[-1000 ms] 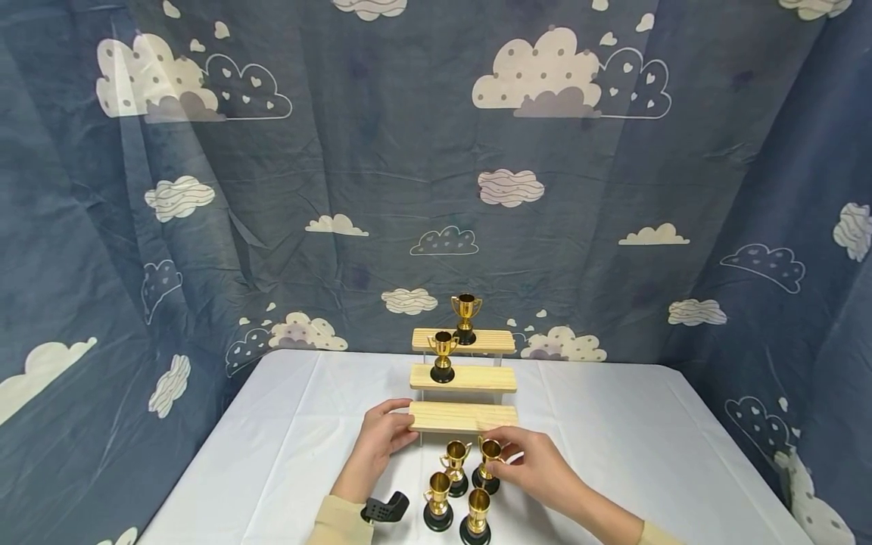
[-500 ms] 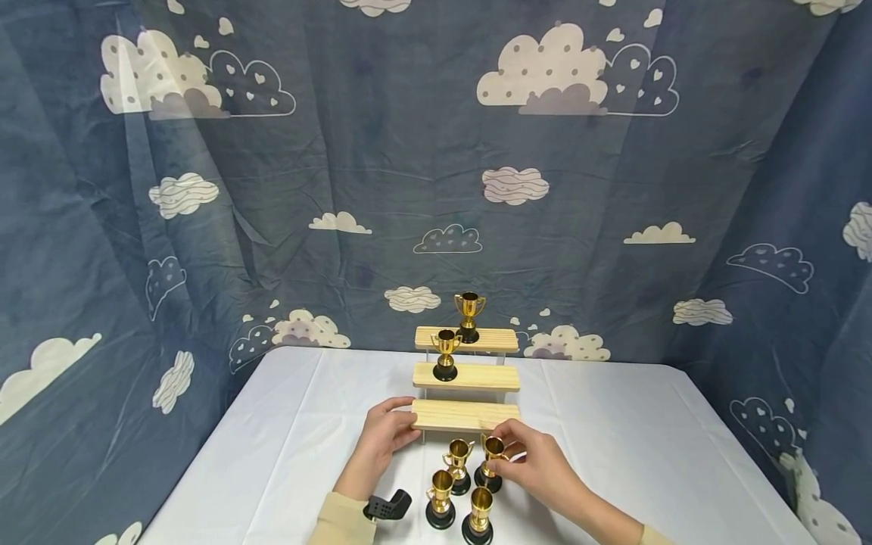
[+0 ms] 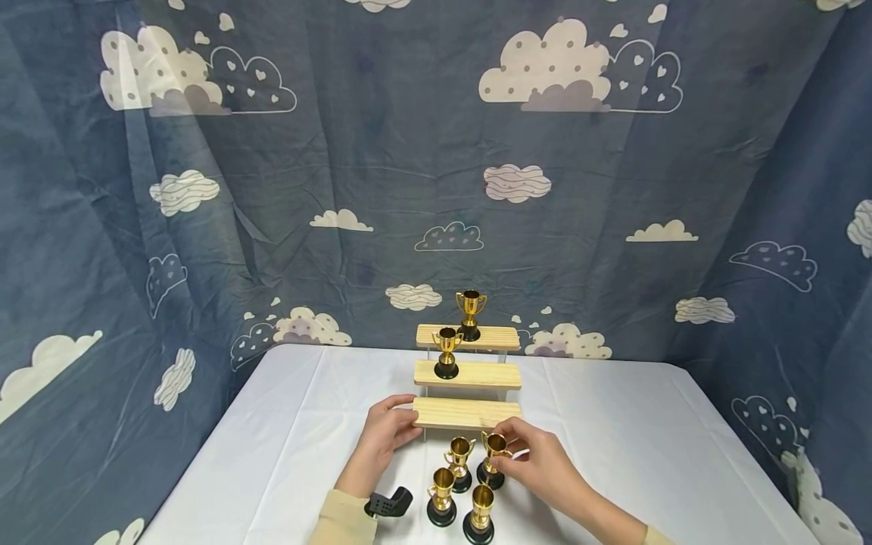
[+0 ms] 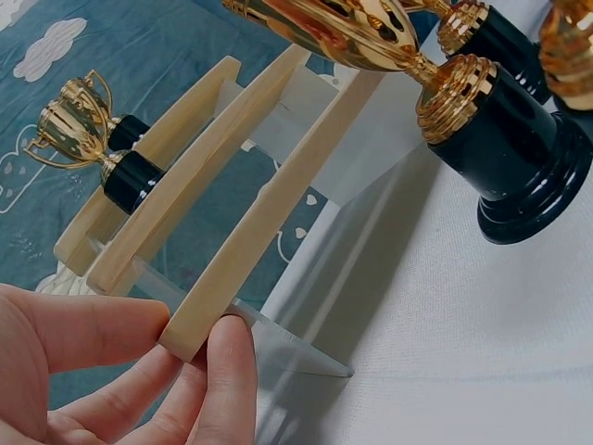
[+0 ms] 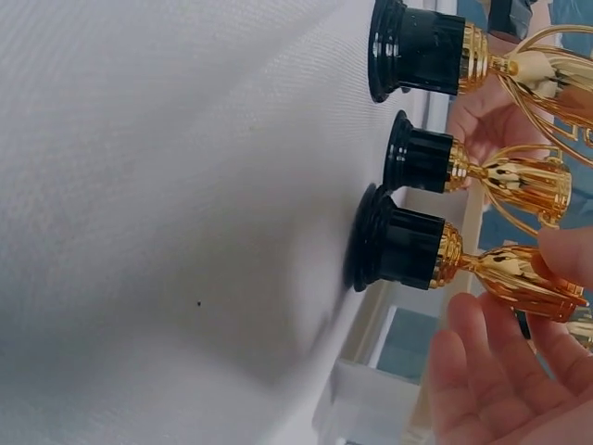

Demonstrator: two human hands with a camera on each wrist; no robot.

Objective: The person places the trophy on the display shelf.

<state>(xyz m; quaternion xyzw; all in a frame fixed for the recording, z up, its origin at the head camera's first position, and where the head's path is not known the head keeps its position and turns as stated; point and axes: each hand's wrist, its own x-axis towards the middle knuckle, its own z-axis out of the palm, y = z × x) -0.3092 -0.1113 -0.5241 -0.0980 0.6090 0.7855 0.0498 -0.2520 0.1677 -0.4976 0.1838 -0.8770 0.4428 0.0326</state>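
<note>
In the head view, my left hand [image 3: 383, 437] grips the left end of the lowest board [image 3: 466, 413] of a three-step wooden stand. The left wrist view shows thumb and fingers pinching that board end [image 4: 196, 329], above a clear support. My right hand [image 3: 538, 458] pinches the golden bowl of a small trophy cup [image 5: 523, 278] between thumb and fingers. Its black base [image 5: 400, 243] is down at the white cloth. Close to it stand three more trophy cups: one beside it [image 3: 459, 458], one at front left [image 3: 441, 496] and one at front right [image 3: 481, 515].
One trophy cup [image 3: 446, 354] stands on the middle board [image 3: 487, 375], left of centre. Another [image 3: 470, 314] is on the top board [image 3: 500, 337]. The stand rests on a white-covered table [image 3: 613, 439]. Behind hangs a blue curtain [image 3: 409, 151] with cloud prints.
The head view has shifted slightly. Both hands keep their hold on the board and the trophy cup, and the cups stay in their places.
</note>
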